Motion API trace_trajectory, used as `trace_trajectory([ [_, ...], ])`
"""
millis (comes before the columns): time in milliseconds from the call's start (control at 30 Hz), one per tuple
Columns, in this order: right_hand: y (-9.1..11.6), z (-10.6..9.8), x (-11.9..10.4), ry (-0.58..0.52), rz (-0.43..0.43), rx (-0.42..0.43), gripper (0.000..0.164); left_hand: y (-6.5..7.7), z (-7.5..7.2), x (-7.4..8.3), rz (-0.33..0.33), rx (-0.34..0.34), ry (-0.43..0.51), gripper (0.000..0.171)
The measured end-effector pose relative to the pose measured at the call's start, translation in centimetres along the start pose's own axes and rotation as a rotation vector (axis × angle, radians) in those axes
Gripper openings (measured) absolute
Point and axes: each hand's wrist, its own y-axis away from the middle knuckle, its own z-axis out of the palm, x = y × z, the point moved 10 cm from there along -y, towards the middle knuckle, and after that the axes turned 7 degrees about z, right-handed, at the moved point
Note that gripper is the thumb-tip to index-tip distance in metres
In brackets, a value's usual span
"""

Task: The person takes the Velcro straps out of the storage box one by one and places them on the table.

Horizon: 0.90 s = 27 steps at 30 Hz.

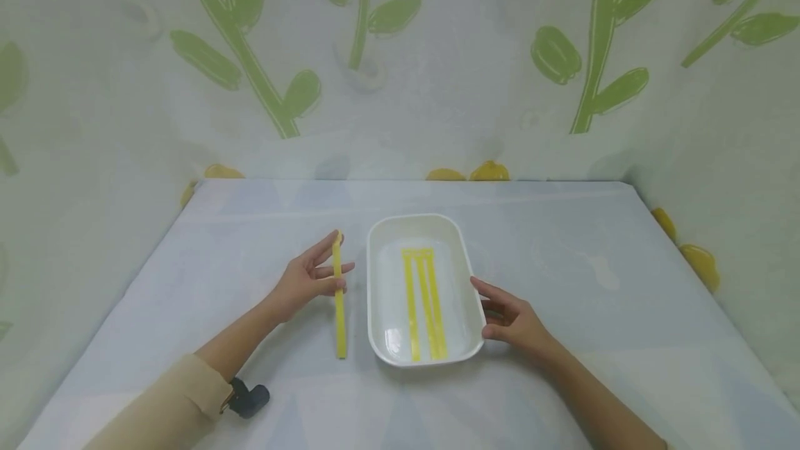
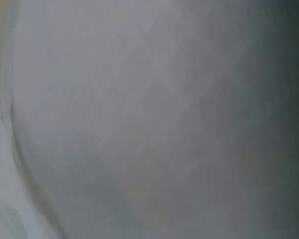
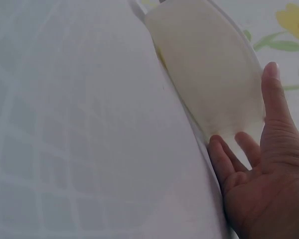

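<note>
In the head view my left hand pinches a narrow, flat yellow strip between thumb and fingers. The strip points lengthwise away from me, left of a white rectangular dish with rounded corners. Inside the dish lie yellow strips, roughly side by side, their far ends close together. My right hand touches the dish's right side with fingers and thumb. The right wrist view shows this hand with its fingertips at the dish's outer wall and its thumb extended. Neither hand nor strip appears in the left wrist view.
A pale table carries the dish. Walls with a green leaf and yellow flower print stand behind it and at both sides. A dark wrist strap or device sits at the left sleeve's cuff.
</note>
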Motion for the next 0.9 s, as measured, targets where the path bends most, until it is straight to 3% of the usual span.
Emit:
trace_trajectory([
  [167,-0.1,-0.1,0.3,0.002,0.012,-0.001,0.07,0.0,-0.3,-1.0,-0.014,0.022,-0.115,0.087],
  [467,0.0,-0.2,0.4,0.005,0.019,0.006,0.07,-0.8,-0.6,-3.0,-0.066,-0.014,-0.375,0.089],
  [900,0.2,0.0,0.1,-0.003,-0.001,-0.009,0.07,-0.4,-1.7,-2.4,0.003,0.026,-0.668,0.089],
])
